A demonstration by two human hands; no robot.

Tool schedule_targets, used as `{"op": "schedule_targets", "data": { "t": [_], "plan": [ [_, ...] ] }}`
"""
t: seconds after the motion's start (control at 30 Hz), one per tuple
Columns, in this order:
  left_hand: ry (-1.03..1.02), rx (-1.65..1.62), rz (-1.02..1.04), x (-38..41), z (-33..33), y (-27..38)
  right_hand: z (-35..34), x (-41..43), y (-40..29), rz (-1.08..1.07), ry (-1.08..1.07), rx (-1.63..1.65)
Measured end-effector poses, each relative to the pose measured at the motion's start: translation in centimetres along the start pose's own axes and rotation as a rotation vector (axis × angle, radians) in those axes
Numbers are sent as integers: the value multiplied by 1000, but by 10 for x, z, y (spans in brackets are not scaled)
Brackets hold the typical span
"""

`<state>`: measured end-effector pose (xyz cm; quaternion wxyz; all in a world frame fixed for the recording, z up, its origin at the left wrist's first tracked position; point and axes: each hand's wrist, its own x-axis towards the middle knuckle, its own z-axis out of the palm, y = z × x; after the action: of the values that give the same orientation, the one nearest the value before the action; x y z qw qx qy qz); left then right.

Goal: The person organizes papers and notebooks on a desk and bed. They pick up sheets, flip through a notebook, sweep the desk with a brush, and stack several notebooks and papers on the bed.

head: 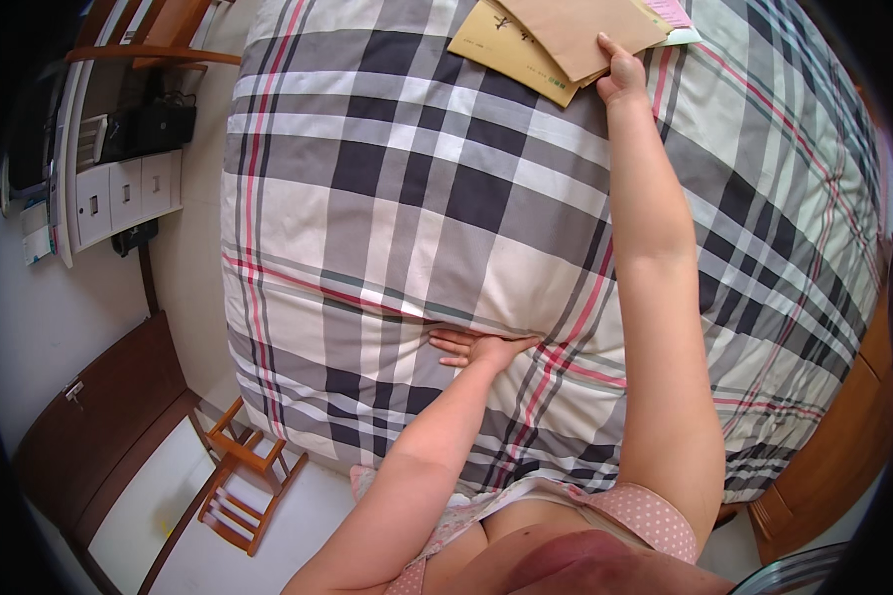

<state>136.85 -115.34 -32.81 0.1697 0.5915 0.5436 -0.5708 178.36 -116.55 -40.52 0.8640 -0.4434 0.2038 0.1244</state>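
Note:
Stretched far forward, my right hand has its fingers at the near right edge of a plain brown paper envelope, thumb on top. Beneath it, turned at an angle, lies a yellow-brown envelope that bears writing. More papers, one a pink printed sheet and one whitish, stick out on the right of the pile. My left hand presses on the plaid bedspread near the bed's close edge, fingers spread, holding nothing; the cloth creases around it. Part of the pile is cut off by the picture's top.
A small wooden chair stands on the floor at the lower left. Beyond the bed's left side are a white desk with drawers, a black bag and an open dark brown door. A wooden bed end borders the right.

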Motion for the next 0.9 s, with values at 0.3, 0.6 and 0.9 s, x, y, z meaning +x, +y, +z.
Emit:
{"op": "schedule_targets", "data": {
  "t": [0.3,0.6,0.9],
  "plan": [
    [-254,-53,322,0,-8,-11,-100,-183,18,58,30,35],
    [-41,-118,368,99,73,-17,-218,-350,23,107,261,67],
    [672,-9,206,16,39,-5,-220,-350,33,53,296,55]
  ]
}}
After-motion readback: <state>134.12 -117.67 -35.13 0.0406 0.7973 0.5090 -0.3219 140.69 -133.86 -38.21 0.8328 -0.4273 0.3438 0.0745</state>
